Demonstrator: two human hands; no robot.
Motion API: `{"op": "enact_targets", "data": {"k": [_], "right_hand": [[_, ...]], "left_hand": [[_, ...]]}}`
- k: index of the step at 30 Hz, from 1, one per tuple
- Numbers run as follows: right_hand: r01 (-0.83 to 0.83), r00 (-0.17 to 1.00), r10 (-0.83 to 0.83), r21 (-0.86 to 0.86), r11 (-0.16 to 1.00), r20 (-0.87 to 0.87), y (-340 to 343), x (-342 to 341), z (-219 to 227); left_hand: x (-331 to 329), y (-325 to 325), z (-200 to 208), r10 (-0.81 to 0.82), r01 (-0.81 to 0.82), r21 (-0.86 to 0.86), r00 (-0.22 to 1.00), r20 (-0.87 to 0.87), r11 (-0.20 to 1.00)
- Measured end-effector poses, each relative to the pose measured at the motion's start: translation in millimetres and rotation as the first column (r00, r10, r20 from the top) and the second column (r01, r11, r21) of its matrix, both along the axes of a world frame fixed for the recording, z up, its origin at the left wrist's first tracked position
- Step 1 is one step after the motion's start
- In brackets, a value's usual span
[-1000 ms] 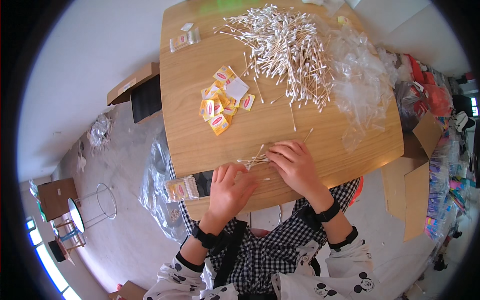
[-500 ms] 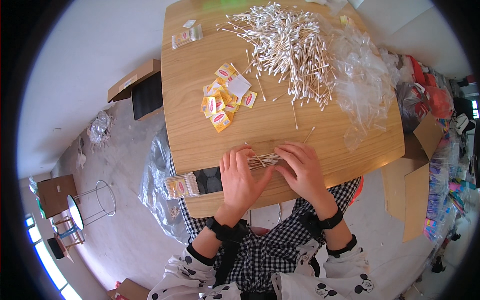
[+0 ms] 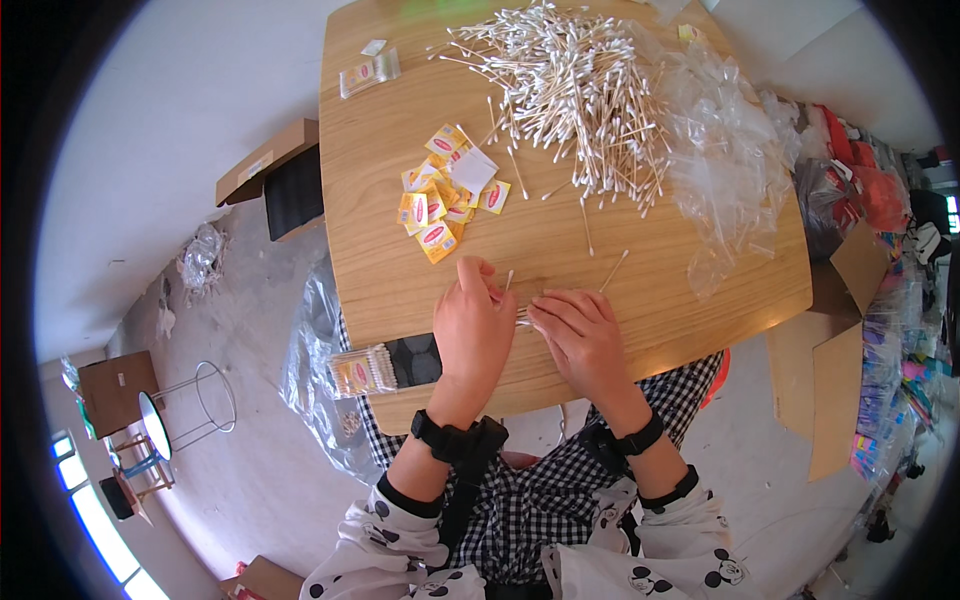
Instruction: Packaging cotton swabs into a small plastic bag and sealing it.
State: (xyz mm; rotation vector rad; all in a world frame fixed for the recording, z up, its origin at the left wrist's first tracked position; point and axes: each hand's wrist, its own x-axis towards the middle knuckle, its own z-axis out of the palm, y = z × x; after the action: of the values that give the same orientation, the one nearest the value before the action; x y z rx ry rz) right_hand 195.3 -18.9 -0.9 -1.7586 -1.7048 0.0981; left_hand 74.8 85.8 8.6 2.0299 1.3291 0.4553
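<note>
Near the front edge of the table, a small bundle of cotton swabs (image 3: 522,317) lies between my two hands, mostly hidden by them. My left hand (image 3: 472,328) has its fingers curled in at the bundle's left end, and one swab (image 3: 510,281) sticks up beside its fingertips. My right hand (image 3: 578,335) is closed over the bundle's right end, fingers bent and close together. A loose swab (image 3: 614,270) lies just beyond the right hand. Left of my left hand are a dark patterned strip (image 3: 415,360) and a filled pack of swabs (image 3: 362,372) with a yellow label.
A large heap of cotton swabs (image 3: 575,95) covers the far middle of the table. Yellow-and-white cards (image 3: 437,240) lie in a pile left of centre. Crumpled clear plastic bags (image 3: 735,170) spread along the right. Another small pack (image 3: 368,76) sits far left. An open cardboard box (image 3: 835,370) stands right.
My left hand has turned and lifted slightly, its fingers now curled in. My right hand has shifted left, covering more of the bundle, so fewer swabs show between the hands.
</note>
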Motion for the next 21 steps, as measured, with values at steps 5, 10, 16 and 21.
{"op": "enact_targets", "data": {"k": [5, 10, 16, 21], "right_hand": [[-0.033, 0.999, 0.033, -0.001, 0.999, 0.007, -2, 1, -2], [0.043, 0.995, -0.044, -0.013, 0.999, -0.091, -6, -2, 4], [0.245, 0.968, -0.243, -0.035, 0.969, 0.064, -15, 52, 9], [0.189, 0.970, -0.185, -0.010, 0.982, 0.159, -13, 83, 8]], "left_hand": [[-4, 13, -1, -0.121, 0.131, -0.029, 0.966, 0.229, 0.991], [-12, -1, 2, -0.291, 0.279, 0.084, 0.935, 0.201, 0.957], [-16, -38, 4, -0.393, 0.410, 0.311, 0.912, -0.120, 0.857], [9, -45, -9, -0.391, 0.478, 0.215, 0.853, -0.346, 0.852]]}}
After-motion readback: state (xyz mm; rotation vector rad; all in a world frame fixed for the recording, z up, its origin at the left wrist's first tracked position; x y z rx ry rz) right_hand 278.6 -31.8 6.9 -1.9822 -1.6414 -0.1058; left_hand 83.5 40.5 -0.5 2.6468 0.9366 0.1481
